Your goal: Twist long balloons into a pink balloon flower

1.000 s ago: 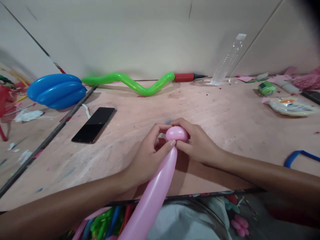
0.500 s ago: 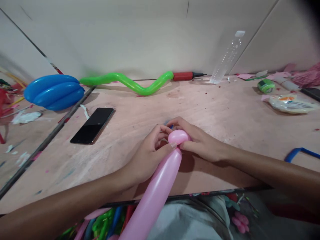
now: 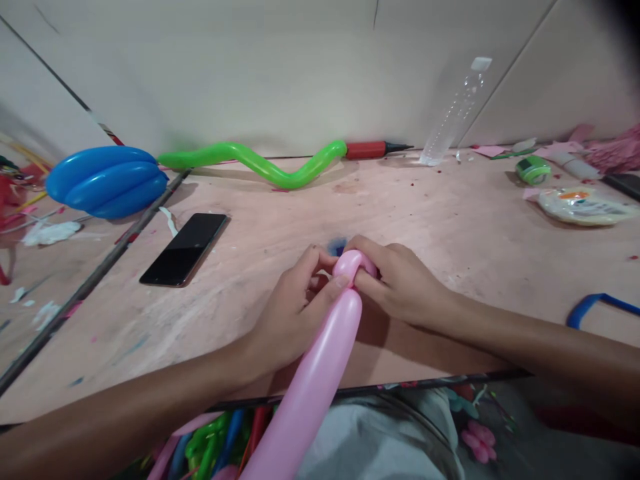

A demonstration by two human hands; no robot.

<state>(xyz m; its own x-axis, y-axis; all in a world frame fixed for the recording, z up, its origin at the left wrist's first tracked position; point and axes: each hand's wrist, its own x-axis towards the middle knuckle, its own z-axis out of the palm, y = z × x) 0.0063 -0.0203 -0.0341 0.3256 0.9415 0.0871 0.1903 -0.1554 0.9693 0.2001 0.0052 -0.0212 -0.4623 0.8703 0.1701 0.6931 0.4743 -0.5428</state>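
Observation:
A long pink balloon (image 3: 320, 380) slants up from the lower edge of the view, over the table's front edge, to both my hands. Its upper end bends into a small loop above a pinched neck. My left hand (image 3: 295, 307) pinches that neck between thumb and fingers. On the other side, my right hand (image 3: 400, 280) grips the small loop, its thumb pressed in against the fold. Part of the loop and the tips of my right fingers are hidden behind the balloon.
Left of my hands lies a black phone (image 3: 185, 250). Along the wall are a blue balloon bundle (image 3: 107, 181), a bent green balloon (image 3: 283, 177), a red pump (image 3: 366, 151) and a clear bottle (image 3: 454, 113). At right are a plastic packet (image 3: 583, 205) and a blue strip (image 3: 583, 310).
The small pink end has folded from a rounded bubble into a bent loop. My right thumb has pushed in against it, while my left hand stays at the neck.

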